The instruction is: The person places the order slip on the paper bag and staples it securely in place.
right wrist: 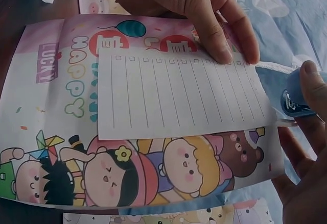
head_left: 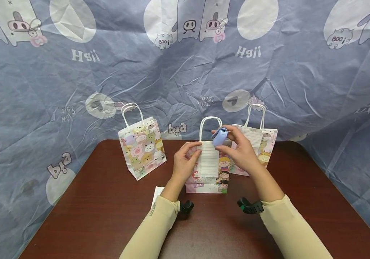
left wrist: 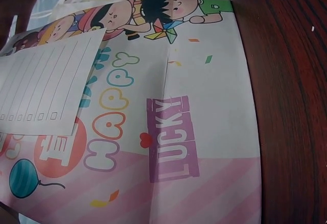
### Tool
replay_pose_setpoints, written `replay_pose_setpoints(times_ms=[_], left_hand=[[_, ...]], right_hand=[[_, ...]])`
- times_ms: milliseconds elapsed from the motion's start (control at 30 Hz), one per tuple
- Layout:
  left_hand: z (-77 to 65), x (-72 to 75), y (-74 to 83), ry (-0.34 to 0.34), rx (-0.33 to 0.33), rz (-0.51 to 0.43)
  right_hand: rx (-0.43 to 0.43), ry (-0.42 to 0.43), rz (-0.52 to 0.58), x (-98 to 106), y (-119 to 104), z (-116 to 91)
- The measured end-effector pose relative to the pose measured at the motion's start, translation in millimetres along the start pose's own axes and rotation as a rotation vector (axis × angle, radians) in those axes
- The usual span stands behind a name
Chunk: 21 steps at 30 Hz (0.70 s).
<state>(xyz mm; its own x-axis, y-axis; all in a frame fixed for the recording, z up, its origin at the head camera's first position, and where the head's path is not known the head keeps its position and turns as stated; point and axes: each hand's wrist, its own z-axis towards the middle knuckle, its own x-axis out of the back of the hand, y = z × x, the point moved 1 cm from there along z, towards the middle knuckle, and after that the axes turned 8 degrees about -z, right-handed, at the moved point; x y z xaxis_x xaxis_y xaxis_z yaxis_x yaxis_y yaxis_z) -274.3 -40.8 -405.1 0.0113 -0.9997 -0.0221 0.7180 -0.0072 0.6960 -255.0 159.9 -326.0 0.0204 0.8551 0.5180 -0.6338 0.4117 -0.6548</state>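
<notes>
Before the left-hand bag I have wide room over the counter, and a narrower gap runs from it to the middle bag. My right side is tighter: the right-hand bag stands just behind, and my right grip with the blue stapler blocks the upper corner. My left grip obstructs the other. Behind everything hangs the cloth.

Both wrist views near one bag
</notes>
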Motion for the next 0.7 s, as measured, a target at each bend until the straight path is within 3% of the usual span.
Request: replay_pose_setpoints(times_ms=[233, 700], left_hand=[[-0.1, 0.0, -0.6, -0.005, -0.015, 0.008], [0.0, -0.4, -2.3, -0.009, -0.031, 0.003]], right_hand=[[-0.045, -0.079, -0.036, -5, -4, 6], [-0.016, -0.113, -0.254, -7, -6, 14]])
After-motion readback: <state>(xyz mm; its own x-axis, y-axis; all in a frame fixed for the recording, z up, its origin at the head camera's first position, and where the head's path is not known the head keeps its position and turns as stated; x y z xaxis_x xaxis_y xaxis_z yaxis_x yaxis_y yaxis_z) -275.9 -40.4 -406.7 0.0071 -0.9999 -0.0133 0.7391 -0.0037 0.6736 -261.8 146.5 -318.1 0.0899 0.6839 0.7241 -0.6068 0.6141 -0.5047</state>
